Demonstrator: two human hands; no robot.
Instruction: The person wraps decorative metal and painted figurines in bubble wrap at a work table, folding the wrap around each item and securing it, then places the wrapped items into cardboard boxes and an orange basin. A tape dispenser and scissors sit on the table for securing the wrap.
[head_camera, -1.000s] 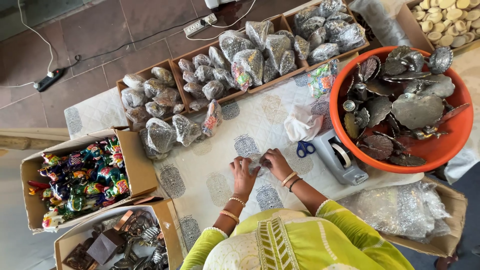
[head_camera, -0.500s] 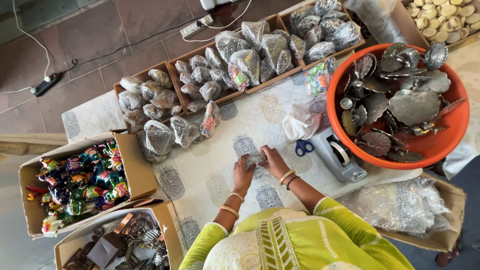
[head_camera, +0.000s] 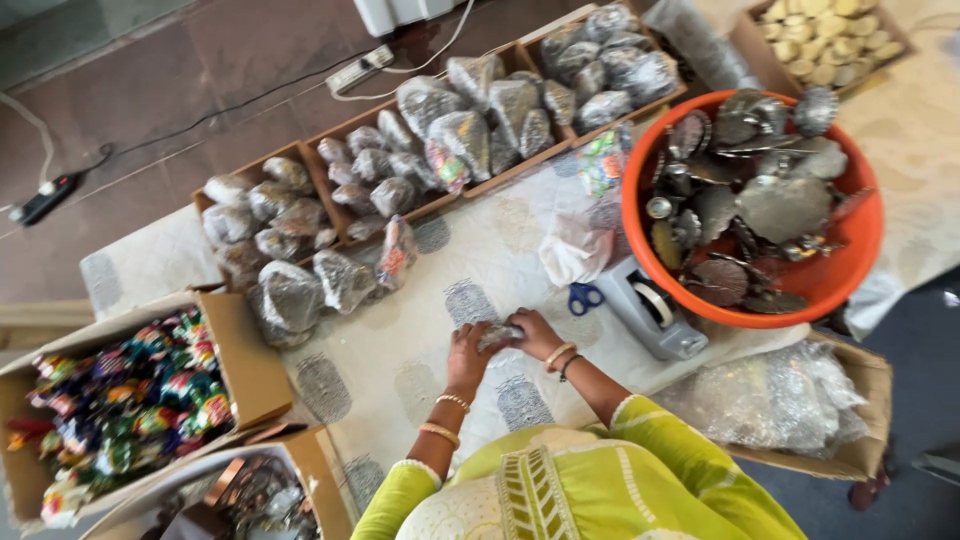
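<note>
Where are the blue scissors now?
In the head view, the scissors lie on the cloth right of centre, between the tape dispenser and the right hand.

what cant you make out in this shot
Head view only:
- small clear packet: contents hidden by left hand and right hand, also blurred.
- orange tub: metal pieces too blurred to identify.
- box of colourful items: cut off by left edge.
- scissors: blades hidden under white bag.

The person wears a lime-green tunic with white embroidered neckline, gold bangles, and dark wrist bands.
</note>
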